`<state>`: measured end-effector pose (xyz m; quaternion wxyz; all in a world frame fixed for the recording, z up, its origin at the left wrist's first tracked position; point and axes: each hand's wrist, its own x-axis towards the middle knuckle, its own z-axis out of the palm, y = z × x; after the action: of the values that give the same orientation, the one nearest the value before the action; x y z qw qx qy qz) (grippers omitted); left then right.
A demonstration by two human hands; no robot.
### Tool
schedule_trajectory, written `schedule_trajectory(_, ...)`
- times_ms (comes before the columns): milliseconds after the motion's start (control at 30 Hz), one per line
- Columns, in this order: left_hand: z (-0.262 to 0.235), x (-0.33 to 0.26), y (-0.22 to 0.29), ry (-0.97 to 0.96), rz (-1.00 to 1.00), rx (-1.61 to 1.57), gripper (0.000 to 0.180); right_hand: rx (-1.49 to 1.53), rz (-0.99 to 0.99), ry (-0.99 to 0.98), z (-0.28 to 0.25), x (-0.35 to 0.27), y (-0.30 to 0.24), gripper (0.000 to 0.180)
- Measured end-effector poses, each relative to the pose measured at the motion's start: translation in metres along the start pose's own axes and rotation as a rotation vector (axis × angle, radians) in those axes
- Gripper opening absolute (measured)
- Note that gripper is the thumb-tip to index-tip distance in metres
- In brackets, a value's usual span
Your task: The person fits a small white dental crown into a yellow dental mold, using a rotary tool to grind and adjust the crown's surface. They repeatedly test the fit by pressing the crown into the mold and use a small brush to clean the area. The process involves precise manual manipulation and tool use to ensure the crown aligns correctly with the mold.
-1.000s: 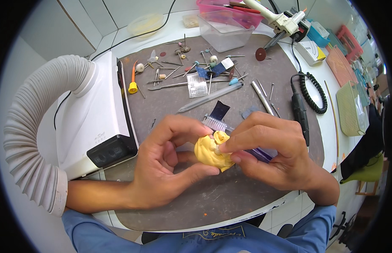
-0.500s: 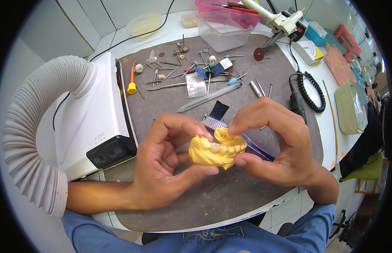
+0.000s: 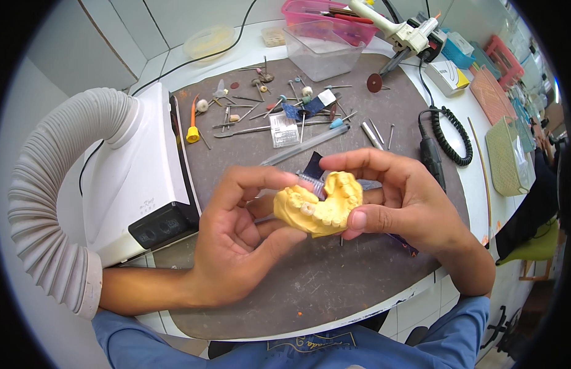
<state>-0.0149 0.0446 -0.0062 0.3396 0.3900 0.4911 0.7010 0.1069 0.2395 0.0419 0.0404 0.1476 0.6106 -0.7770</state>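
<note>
A yellow dental model (image 3: 325,212) of a tooth arch is held up between my two hands over the grey mat. One paler, whitish tooth crown (image 3: 308,209) sits in its row of teeth. My left hand (image 3: 245,234) grips the model's left end, with the thumb below and the fingers above and behind. At the right end my right hand (image 3: 396,203) is closed on it, the thumb on the near side and the fingers behind. Partly hidden behind the model lies a toothbrush (image 3: 313,182) with clear bristles and a purplish handle.
A white dust-extractor box (image 3: 138,178) with a ribbed hose (image 3: 46,184) stands at the left. Several burs and a metal carving tool (image 3: 255,130) lie across the mat beside a capped pen (image 3: 304,145). A handpiece (image 3: 431,157) with coiled cord lies at the right, near a woven basket (image 3: 507,154).
The dental model has been tilted so its biting surfaces show more. My right hand's thumb has moved up onto its near side, and its fingers have shifted behind the model.
</note>
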Motion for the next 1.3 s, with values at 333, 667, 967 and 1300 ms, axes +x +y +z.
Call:
schedule_trajectory(333, -0.004, 0.005, 0.004, 0.021, -0.206, -0.148, 0.051, -0.942, -0.883, 0.100, 0.000, -0.002, 0.020, 0.073)
schedule_trajectory(667, -0.006, 0.005, 0.001, -0.028, -0.154, -0.115, 0.043, -1.004, -1.047, 0.086, 0.002, -0.001, 0.026, 0.063)
schedule_trajectory(967, -0.006, 0.004, -0.001, -0.028, -0.143, -0.106, 0.041, -0.990, -1.056, 0.068, 0.006, -0.001, 0.027, 0.057)
schedule_trajectory(1300, -0.007, 0.006, -0.001, 0.069, -0.243, -0.293, 0.034, -0.942, -0.946, 0.050, 0.014, -0.002, 0.026, 0.045)
